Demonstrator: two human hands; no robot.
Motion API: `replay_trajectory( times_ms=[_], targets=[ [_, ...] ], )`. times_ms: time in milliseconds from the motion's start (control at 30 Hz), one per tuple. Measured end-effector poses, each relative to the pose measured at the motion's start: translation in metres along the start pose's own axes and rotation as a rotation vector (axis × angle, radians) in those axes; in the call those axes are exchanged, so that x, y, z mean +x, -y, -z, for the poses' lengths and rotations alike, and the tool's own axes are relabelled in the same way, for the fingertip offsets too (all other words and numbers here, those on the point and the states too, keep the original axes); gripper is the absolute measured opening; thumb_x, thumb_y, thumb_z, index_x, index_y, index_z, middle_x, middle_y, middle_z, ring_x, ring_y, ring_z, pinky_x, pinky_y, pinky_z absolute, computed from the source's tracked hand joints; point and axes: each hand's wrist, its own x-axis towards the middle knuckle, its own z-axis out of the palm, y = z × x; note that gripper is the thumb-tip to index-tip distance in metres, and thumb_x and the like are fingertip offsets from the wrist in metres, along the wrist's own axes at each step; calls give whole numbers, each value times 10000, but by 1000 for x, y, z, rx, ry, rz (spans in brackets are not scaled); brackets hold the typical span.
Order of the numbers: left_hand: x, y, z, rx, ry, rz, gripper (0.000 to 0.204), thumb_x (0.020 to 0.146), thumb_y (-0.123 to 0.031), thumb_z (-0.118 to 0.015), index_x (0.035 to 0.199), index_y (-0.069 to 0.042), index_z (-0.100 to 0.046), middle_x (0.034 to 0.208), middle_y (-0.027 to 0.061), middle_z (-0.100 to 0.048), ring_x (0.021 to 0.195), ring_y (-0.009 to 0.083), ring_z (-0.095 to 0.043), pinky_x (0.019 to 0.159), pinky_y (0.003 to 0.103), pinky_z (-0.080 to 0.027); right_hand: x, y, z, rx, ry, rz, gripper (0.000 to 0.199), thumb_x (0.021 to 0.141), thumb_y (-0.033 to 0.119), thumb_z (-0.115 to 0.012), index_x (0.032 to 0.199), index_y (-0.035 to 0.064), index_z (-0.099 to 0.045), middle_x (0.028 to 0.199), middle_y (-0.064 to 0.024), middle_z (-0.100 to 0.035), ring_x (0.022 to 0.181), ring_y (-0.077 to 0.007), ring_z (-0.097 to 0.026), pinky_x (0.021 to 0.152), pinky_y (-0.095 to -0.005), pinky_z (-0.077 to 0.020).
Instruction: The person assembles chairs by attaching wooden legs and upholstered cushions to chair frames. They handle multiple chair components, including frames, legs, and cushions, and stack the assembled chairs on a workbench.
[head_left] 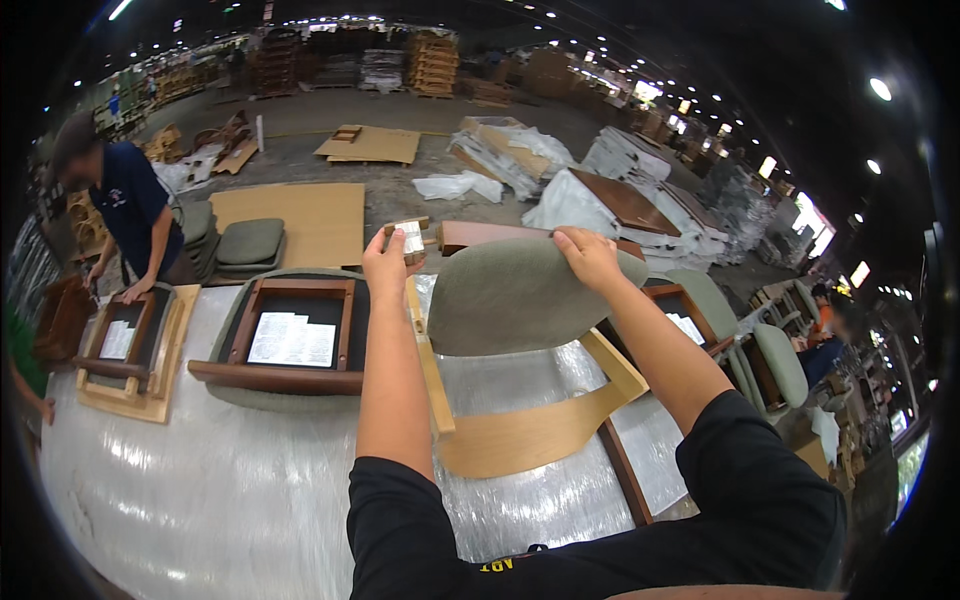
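A grey-green upholstered seat pad [515, 300] stands tilted over a light wood chair frame [530, 440] with a curved piece at its near end. My right hand [588, 257] grips the pad's top edge, fingers over it. To the left of the pad, my left hand [388, 262] is closed around a small wooden block with a white label [411, 237]. Whether that block is joined to the frame, I cannot tell. Left of my forearm, a dark wood chair frame with a padded seat [275, 375] lies on the table with printed sheets inside it.
Clear plastic film covers the table [230, 470]. On the left, a person in a dark blue shirt [135, 205] handles another chair part. More padded seats [780, 365] stand at the right. Cardboard [300, 215] and wrapped stacks [625, 215] lie beyond the table.
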Motion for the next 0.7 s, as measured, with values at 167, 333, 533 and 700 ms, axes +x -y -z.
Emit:
replay_trajectory(
  times_ms=[167, 333, 533, 700],
  targets=[
    [1, 3, 6, -110, 22, 44, 359, 1028, -147, -661, 1319, 63, -633, 1118, 172, -712, 864, 270, -754, 677, 387, -688, 4, -2, -4, -72, -47, -11, 481, 1085, 517, -444, 1265, 179, -734, 1273, -86, -726, 1259, -316, -602, 1101, -497, -354],
    [0, 4, 6, -209, -8, 79, 347, 1038, -163, -649, 1299, 66, -635, 1046, 181, -728, 758, 278, -765, 635, 355, -673, 4, -7, -10, -53, -62, 10, 479, 1087, 507, -442, 1254, 166, -734, 1261, -85, -727, 1243, -319, -604, 1101, -496, -352],
    [-7, -2, 7, -131, 91, 107, 401, 1040, -200, -643, 1335, 68, -601, 1113, 160, -704, 855, 298, -752, 788, 402, -668, 2, -6, -10, -57, -76, 1, 464, 1088, 498, -448, 1261, 168, -724, 1253, -82, -721, 1235, -316, -594, 1118, -495, -328],
    [-2, -13, -12, 268, 7, -127, 433, 1017, -229, -668, 1344, 51, -622, 1038, 170, -735, 766, 230, -760, 635, 334, -641, 1, 0, -11, -60, -95, -10, 452, 1086, 491, -452, 1241, 166, -726, 1234, -78, -720, 1213, -319, -596, 1115, -506, -321]
  ],
)
